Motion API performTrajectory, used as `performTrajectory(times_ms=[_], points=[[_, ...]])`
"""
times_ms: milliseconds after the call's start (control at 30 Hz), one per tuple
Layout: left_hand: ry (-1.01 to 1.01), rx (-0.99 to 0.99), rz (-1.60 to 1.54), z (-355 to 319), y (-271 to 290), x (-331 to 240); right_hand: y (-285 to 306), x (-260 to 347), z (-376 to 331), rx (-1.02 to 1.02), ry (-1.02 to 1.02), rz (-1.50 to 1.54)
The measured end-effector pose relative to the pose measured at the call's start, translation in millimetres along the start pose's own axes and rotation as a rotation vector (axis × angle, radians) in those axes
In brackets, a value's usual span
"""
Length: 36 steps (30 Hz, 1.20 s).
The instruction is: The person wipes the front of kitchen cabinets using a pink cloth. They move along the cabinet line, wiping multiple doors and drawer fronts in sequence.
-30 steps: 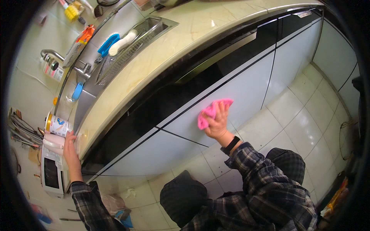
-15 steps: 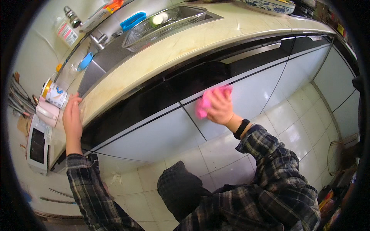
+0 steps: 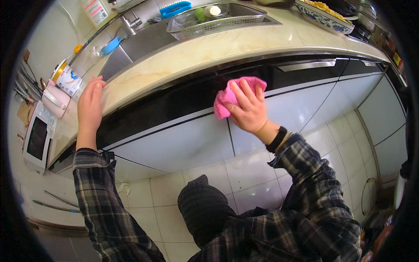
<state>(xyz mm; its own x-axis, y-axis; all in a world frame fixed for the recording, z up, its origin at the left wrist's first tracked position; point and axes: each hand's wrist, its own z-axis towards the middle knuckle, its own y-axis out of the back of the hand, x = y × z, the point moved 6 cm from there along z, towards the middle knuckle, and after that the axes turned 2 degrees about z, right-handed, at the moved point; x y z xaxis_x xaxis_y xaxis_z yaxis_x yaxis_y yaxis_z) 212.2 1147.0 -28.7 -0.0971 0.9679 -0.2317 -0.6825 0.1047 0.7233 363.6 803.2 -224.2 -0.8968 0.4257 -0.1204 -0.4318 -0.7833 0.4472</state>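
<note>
In the head view, the right hand (image 3: 251,107) holds a bunched pink cloth (image 3: 222,102) beneath slightly spread fingers, its thumb lying over the near folds. The cloth lies against the black panel (image 3: 168,98) and overlaps the top of the white cabinet doors (image 3: 174,144) below. The left hand (image 3: 90,102) rests at the edge of the counter (image 3: 192,61), fingers straight and close together (the palm side is hidden), near a pink kettle (image 3: 55,100) and a gold-rimmed can (image 3: 67,77).

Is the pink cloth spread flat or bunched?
Bunched: the pink cloth shows creases and thick folds under the right hand.
</note>
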Motion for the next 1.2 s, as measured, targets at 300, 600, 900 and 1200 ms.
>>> performTrajectory(times_ms=[300, 600, 900, 1200], points=[[-0.005, -0.021, -0.027, -2.3, 0.5, 0.5, -18.8, 47.8, -18.2, 0.291, 0.537, -0.007], [0.022, 0.034, 0.057, -2.4, -1.7, -4.0, 8.5, 39.8, 54.0, 0.088, 0.341, 0.066], [-0.020, -0.041, 0.050, -3.5, 0.9, -6.2, 24.7, -11.8, 30.3, -0.263, -0.214, -0.104], [0.081, 0.022, 0.105, -4.2, 1.6, -10.1, 7.4, 10.7, 24.1, 0.227, 0.262, -0.039]])
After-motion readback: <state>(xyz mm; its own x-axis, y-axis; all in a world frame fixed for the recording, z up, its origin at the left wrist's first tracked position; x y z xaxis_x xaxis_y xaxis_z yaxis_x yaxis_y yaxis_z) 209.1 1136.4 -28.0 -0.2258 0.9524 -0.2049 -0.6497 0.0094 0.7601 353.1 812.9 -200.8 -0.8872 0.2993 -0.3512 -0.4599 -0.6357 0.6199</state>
